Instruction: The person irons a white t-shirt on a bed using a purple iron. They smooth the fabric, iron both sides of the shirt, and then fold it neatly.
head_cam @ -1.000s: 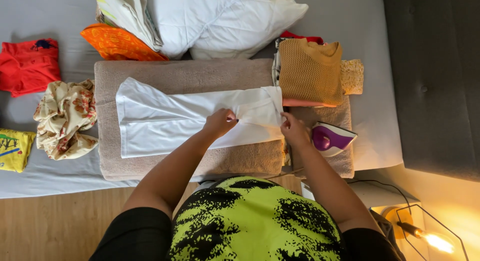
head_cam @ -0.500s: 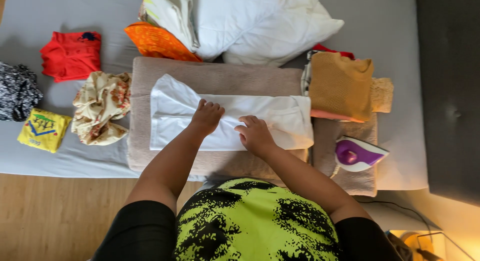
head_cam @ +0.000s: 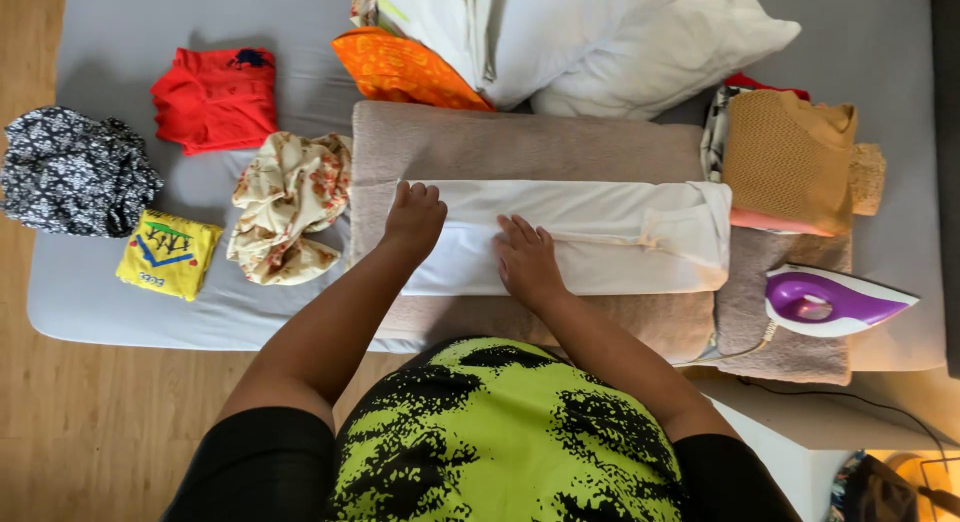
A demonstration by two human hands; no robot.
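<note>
Your left hand (head_cam: 413, 218) and right hand (head_cam: 524, 259) press flat, fingers spread and gripping nothing, on the folded white cotton garment (head_cam: 600, 237) lying along the beige towel pad (head_cam: 530, 142) on the bed. It looks light, soft and limp; take it at the folded edges. A small yellow printed fabric square (head_cam: 167, 254) sits far left.

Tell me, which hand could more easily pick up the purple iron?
Probably the right hand. It rests flat on the white garment, on the side nearer the purple iron. The left hand presses the garment's far end, farther from the iron.
</note>
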